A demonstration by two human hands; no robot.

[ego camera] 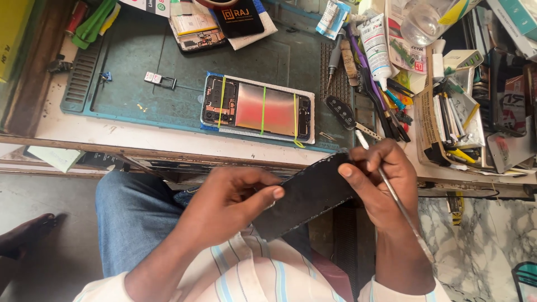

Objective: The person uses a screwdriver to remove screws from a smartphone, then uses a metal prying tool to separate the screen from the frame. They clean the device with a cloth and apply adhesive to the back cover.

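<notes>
- Teal rubber repair mat (140,61) covers the left and middle of the wooden bench; a small silver card tray (159,80) lies loose on it, well apart from both hands, and is best left where it cannot be swept off.
- Opened phone body with copper-coloured plate (257,109) rests near the mat's front edge, bound by 3 yellow-green rubber bands; it sits just beyond the hands and is untouched.
- Left hand (226,204) is curled closed around the lower left end of the flat black phone panel (305,196), thumb on top and fingers hidden beneath. A firm, flat grip looks wise here, since a thin panel probably flexes if pinched at 1 corner.
- The black panel is held in the air over the lap, in front of the bench edge, tilted up toward the right, with pale specks along its upper rim that may be adhesive remains.
- Right hand (377,179) pinches the panel's upper right end with its thumb while its closed fingers also hold a thin metal tool with a pale tip (391,193), slanting from the bench down past the wrist.
- Working the tip along the rim at a shallow angle, in short strokes, would likely spare the surface.
- Cluttered cardboard box of tools and pens (447,117) stands on the right, near the tool's tip.
</notes>
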